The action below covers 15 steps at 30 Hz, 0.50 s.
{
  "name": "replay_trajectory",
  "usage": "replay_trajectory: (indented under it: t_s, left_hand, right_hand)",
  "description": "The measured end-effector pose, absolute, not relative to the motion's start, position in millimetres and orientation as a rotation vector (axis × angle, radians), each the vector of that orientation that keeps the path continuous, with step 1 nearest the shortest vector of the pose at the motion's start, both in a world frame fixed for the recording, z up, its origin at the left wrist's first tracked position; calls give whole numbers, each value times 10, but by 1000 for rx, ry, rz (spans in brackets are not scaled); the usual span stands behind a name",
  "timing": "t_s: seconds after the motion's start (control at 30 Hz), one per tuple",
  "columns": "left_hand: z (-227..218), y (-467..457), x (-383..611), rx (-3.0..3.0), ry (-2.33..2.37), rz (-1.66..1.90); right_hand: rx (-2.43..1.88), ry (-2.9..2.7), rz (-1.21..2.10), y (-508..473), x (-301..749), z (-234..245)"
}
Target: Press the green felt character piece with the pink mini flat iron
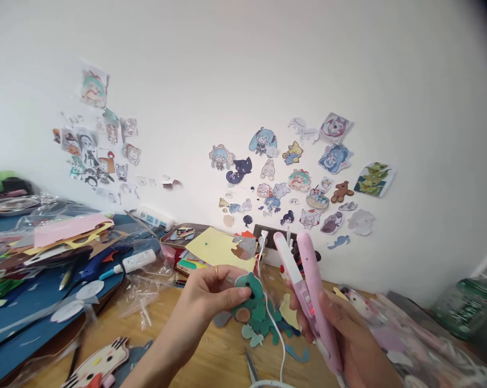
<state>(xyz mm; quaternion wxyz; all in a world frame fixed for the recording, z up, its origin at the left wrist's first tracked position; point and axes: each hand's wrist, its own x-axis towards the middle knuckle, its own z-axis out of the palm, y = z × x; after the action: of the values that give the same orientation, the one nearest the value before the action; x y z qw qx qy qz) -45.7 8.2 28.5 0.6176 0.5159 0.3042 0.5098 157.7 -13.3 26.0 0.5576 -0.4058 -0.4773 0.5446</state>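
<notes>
My left hand (201, 302) pinches a teal felt cutout (257, 285) with black dots between thumb and fingers, above the table. My right hand (344, 323) is wrapped round a small pink hair straightener (311, 269). Its two arms point up and stand apart, and a red light glows on its inner side. The cutout is to the left of the straightener, not touching it. Below both hands lie several teal felt scraps (263, 319). A white cord (275, 326) runs down between the hands from a plug at the wall.
Scissors (250, 366) lie at the front of the wooden table. To the left are a cat-face felt piece (100, 362), a white glue bottle (135, 261) and piled felt sheets (71, 230). Yellow felt (213, 248) lies behind. Plastic bags and a green jar (459, 307) stand right.
</notes>
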Motion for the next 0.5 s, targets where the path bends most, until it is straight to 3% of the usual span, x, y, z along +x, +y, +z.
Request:
replay_trajectory:
  t_s: [0.5]
  left_hand:
    - [290, 61, -367, 1185, 687, 1079]
  right_hand:
    - [-1102, -1279, 1179, -191, 1382, 255]
